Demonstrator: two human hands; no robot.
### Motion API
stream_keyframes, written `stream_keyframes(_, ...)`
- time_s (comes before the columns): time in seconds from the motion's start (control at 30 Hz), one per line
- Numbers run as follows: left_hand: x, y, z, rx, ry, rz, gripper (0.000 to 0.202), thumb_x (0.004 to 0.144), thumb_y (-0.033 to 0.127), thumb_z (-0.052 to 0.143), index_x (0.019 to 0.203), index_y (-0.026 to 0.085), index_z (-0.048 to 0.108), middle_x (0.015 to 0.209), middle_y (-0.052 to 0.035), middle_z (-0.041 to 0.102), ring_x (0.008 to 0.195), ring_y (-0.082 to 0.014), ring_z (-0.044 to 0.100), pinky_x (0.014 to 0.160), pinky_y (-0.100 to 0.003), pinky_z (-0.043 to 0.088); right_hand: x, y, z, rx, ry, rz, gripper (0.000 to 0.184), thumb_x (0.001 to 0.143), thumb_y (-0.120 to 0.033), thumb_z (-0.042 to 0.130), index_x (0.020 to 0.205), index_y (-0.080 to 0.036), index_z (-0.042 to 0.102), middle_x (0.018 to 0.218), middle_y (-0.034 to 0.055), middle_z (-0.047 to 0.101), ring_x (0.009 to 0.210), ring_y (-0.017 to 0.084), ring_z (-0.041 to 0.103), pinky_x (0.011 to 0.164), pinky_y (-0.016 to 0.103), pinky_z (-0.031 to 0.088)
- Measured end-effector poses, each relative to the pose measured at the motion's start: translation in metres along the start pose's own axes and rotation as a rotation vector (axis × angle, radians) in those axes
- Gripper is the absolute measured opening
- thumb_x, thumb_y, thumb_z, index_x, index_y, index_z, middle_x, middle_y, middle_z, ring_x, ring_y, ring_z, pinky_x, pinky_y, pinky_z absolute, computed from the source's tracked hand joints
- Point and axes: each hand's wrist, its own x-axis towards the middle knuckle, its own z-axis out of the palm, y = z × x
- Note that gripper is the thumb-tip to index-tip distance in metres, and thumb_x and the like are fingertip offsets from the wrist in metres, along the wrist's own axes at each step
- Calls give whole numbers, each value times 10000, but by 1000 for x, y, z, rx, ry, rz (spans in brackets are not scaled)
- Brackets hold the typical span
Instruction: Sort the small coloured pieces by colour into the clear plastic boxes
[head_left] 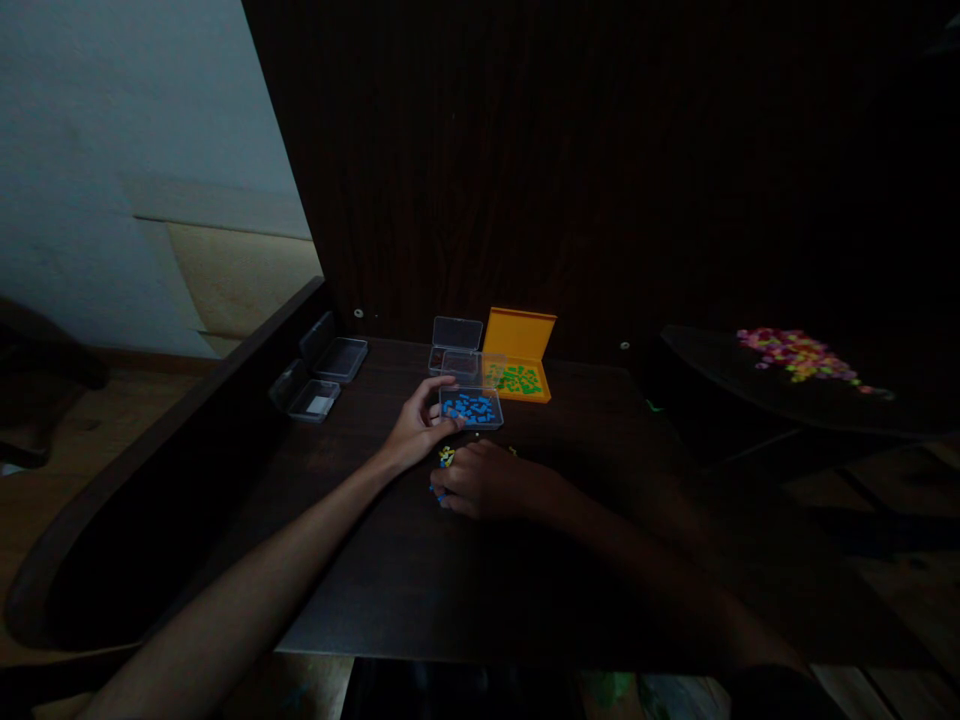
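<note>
One dark desk carries an orange box of green pieces and a clear box of blue pieces. The left hand lies open, fingertips touching the clear box. The right hand curls over loose coloured pieces, grip unclear. In such dim light, a nudge could spill the clear box.

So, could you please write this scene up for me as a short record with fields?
Setting: dim room, dark wooden table
Left hand: fingertips against the clear box of blue pieces
Right hand: curled over loose coloured pieces; grip unclear
Behind: orange box, lid up, green pieces inside; another clear box, open
Left edge: two more open clear boxes
Right: side table bearing a heap of mixed pieces
</note>
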Motion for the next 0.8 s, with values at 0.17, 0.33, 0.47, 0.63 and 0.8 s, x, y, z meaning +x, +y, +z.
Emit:
stream_keyframes(0.17,0,1,0,6,1,-4,616,632,231,756,1174,196,465,1286,-107,523,947,-197,643,874,-385,525,0,-6,-3,-25,-10,17,241,926,-291,440,1049,-142,584,912,97,651,803,201,617,686,310,423)
stream_keyframes(0.33,-1,3,-1,-27,-1,-15,631,613,234,765,1167,199,464,1303,-107,502,904,-181,648,838,-363,538,0,-11,-4,-46,-32,38,287,917,-288,431,1090,-100,563,897,123,658,802,221,633,678,329,447)
stream_keyframes(0.47,-2,4,-2,-45,-18,-26,650,605,213,765,1179,203,459,1317,-111,488,842,-158,658,794,-330,549,1,-12,1,-28,-44,63,330,897,-329,461,1117,-100,552,906,133,664,848,240,636,701,342,461)
stream_keyframes(0.63,-1,3,-3,-50,-34,8,631,617,219,764,1176,206,472,1288,-105,517,861,-162,657,792,-323,549,1,-7,-6,-18,-52,73,311,893,-337,477,1086,-108,561,930,137,665,852,240,635,733,345,443)
stream_keyframes(0.8,-1,1,0,-87,-43,29,641,599,182,773,1165,194,470,1274,-108,524,900,-156,653,799,-276,537,-15,16,-43,84,-5,201,281,884,-319,507,1092,-136,556,962,112,648,832,203,609,699,280,392)
